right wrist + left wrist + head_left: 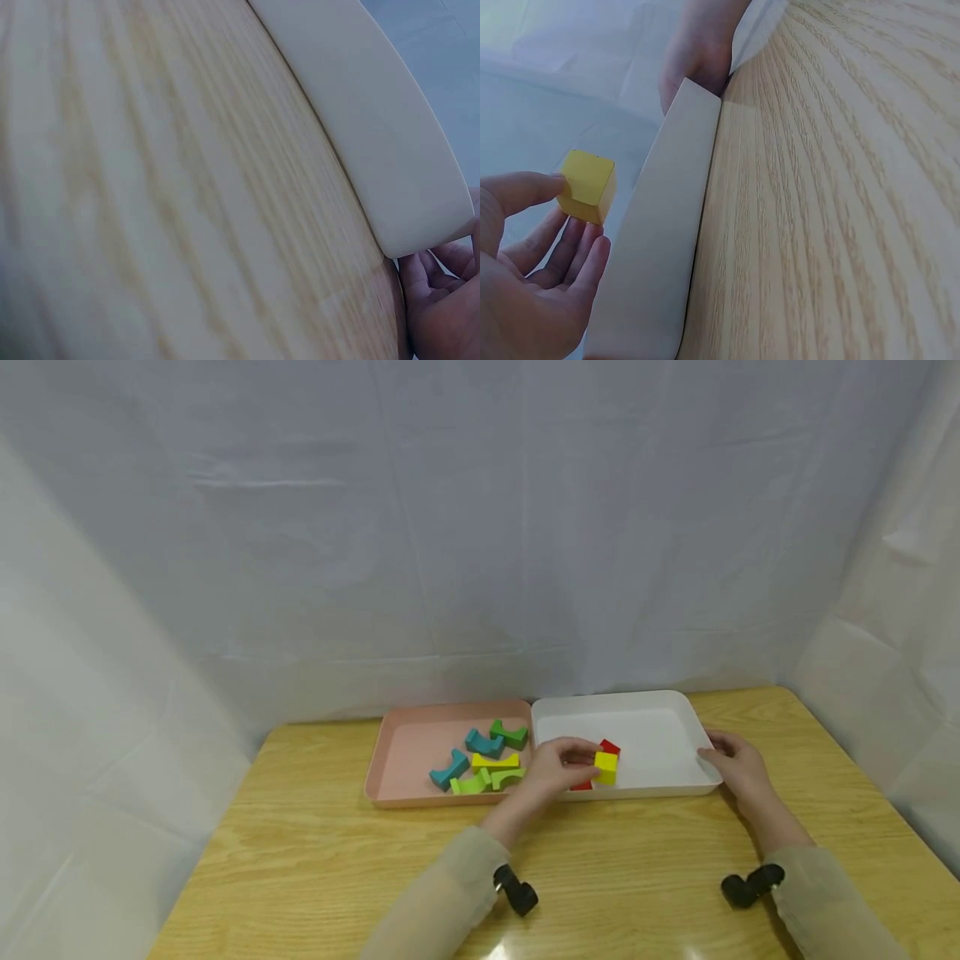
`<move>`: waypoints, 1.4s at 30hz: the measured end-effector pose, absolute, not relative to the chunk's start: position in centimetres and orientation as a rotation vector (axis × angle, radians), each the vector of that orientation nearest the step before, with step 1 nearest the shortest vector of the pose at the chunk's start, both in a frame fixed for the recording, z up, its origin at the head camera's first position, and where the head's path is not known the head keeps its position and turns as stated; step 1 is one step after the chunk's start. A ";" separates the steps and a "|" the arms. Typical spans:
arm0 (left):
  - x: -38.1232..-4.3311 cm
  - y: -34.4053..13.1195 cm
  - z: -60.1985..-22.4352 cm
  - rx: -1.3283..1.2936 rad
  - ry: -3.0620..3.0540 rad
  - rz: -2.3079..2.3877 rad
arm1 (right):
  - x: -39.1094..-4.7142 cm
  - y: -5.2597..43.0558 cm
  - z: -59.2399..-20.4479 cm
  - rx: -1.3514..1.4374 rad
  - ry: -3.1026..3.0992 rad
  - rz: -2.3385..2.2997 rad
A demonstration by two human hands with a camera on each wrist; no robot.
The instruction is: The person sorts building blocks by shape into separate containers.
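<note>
Between the thumb and fingertips of my left hand (pixel 553 768) is a yellow block (pixel 606 767), held over the white tray (pixel 660 739). The left wrist view shows the block (pixel 586 180) pinched near the tray's front wall (pixel 656 217). Two red blocks lie in the white tray: one red block (pixel 610 747) behind the yellow one, another red block (pixel 582 786) partly hidden by my left hand. At the tray's right front corner, my right hand (pixel 741 770) grips the rim, thumb over the edge and fingers outside.
A pink tray (pixel 397 752) stands against the white tray's left side. Inside it are several arch-shaped blocks, such as a teal block (pixel 448 770), a yellow arch (pixel 495 763) and a green arch (pixel 510 735). The wooden table (pixel 315 852) ends near a pale curtain (pixel 465 543).
</note>
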State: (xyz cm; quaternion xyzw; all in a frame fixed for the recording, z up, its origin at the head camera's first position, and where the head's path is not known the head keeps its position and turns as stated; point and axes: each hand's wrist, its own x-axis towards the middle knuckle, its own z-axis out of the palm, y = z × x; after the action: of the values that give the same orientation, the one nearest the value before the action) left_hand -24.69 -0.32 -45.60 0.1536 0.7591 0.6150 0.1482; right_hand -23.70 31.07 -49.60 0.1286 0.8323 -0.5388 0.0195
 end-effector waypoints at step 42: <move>-24.8 0.2 -46.0 0.459 2.250 1.708 | -23.7 31.1 -49.6 0.413 2.592 -1.684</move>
State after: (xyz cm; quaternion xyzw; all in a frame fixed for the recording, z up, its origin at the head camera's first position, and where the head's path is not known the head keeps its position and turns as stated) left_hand -24.79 0.22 -45.97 0.1590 0.7785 0.5910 0.1395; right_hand -23.66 31.05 -49.62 0.1325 0.8311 -0.5400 0.0115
